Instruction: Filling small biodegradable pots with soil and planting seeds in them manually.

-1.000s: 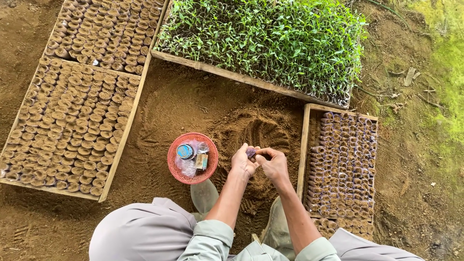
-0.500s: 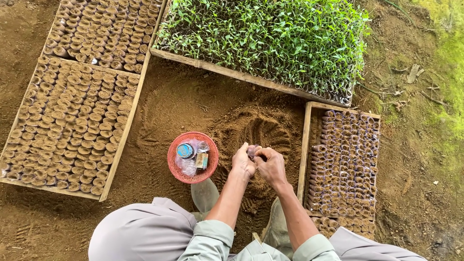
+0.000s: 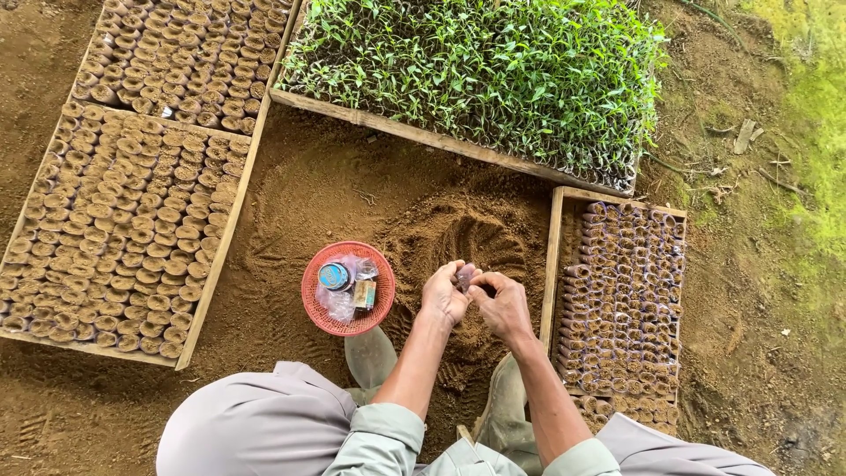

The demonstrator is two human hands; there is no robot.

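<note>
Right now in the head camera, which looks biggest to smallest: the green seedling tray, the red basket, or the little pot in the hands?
1. Green seedling tray
2. Red basket
3. Little pot, pinched between both hands

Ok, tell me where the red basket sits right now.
In the head view, the red basket sits on the soil just left of the left hand, between the tray of filled pots and the soil mound.

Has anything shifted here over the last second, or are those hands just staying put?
Barely anything. Both hands, left hand and right hand, stay together over the loose soil mound, fingers still working a small dark pot between them. The red basket, the seedling tray and the trays of filled pots lie as before.
</note>
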